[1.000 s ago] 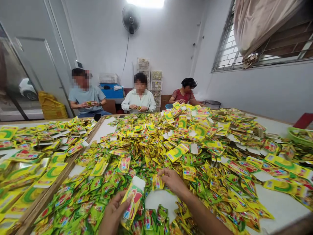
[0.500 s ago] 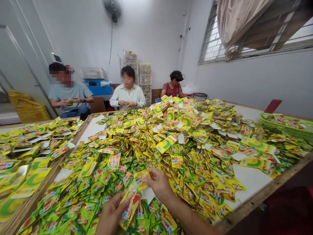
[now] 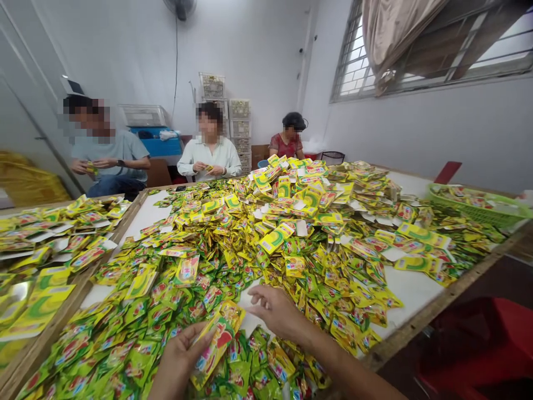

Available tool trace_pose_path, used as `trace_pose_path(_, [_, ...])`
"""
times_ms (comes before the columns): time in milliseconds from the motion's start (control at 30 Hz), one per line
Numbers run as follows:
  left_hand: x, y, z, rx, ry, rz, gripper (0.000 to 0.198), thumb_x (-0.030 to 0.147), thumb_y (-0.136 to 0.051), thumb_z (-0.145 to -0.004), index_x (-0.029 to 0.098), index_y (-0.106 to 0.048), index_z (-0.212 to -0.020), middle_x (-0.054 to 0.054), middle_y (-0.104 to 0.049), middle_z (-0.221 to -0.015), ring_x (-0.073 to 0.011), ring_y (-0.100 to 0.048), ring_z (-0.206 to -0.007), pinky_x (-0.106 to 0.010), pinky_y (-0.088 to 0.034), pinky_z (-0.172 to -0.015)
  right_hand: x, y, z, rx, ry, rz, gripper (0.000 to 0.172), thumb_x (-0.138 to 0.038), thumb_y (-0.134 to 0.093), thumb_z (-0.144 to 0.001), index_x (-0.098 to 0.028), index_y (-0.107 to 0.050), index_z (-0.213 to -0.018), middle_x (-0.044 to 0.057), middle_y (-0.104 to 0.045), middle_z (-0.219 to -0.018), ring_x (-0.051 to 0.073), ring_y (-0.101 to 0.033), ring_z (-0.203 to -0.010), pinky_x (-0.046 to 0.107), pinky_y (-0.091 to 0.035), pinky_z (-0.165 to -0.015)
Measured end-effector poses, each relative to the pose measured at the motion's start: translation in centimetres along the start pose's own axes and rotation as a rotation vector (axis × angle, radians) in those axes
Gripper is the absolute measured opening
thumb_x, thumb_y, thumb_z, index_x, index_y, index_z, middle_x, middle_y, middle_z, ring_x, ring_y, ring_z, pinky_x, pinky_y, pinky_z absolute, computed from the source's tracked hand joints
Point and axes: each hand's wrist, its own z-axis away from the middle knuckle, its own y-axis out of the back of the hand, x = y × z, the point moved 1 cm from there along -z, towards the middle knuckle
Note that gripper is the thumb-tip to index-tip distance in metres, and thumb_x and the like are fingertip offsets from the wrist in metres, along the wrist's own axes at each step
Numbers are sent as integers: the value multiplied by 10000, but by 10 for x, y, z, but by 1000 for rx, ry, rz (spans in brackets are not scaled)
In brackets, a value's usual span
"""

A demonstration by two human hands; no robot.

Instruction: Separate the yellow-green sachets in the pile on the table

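My left hand [image 3: 179,353] grips a small yellow carton [image 3: 208,361] printed with red fruit, thumb across its front. A yellow sachet [image 3: 231,314] stands at the carton's upper end, partly inside as far as I can see. Just right of it, my right hand [image 3: 277,312] hovers with fingers apart and loosely bent, holding nothing visible. Beneath both hands lie many green sachets [image 3: 141,361], with yellow sachets [image 3: 333,300] heaped to the right. Farther back rises a pile of yellow cartons [image 3: 277,236], several with white flaps open.
A wooden divider [image 3: 110,250] separates more cartons [image 3: 52,297] at left. A green basket [image 3: 478,208] stands at the right. Three people sit across the table. A red stool [image 3: 483,344] is below the right edge.
My right hand has let go of the yellow sachet and drawn slightly right, its fingers spreading. The sachet now sits at the carton's end. My left hand keeps its hold, and the view has shifted.
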Motion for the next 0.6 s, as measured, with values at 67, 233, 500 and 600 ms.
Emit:
trace_pose_path(67, [0,2,-2,22,1,-21,336,322,-793,-496,140,-671,-750,-42,-730,-615,-201,-659,-522,-258,-524,-496,7,1,11,-45,65,183,370,-255,-638,-692,-223,-608,-1059,47,-646,-909,187,-553,-791,273,-393,-710])
trace_pose_path(233, [-2,5,-4,80,-26,-21,361,307,-815,-460,150,-666,-750,-48,-742,-682,-222,-686,-637,-259,-541,-582,22,-11,18,-175,165,402,228,-294,-747,-603,-183,-653,-778,51,-619,-822,197,-539,-811,260,-380,-709])
trace_pose_path(500, [0,6,-4,74,-92,-64,350,353,-789,-493,141,-676,-748,-47,-738,-658,-238,-685,-640,-277,-542,-590,20,-14,10,171,327,808,160,-10,-495,-745,-149,-556,-795,60,-575,-799,187,-487,-759,278,-333,-663])
trace_pose_path(600, [0,5,-4,82,-113,-79,372,378,-782,-494,146,-671,-762,-43,-735,-645,-236,-679,-622,-289,-543,-593,24,-24,16,-26,482,852,124,-53,-494,-763,-157,-562,-762,48,-579,-756,184,-491,-736,281,-338,-657])
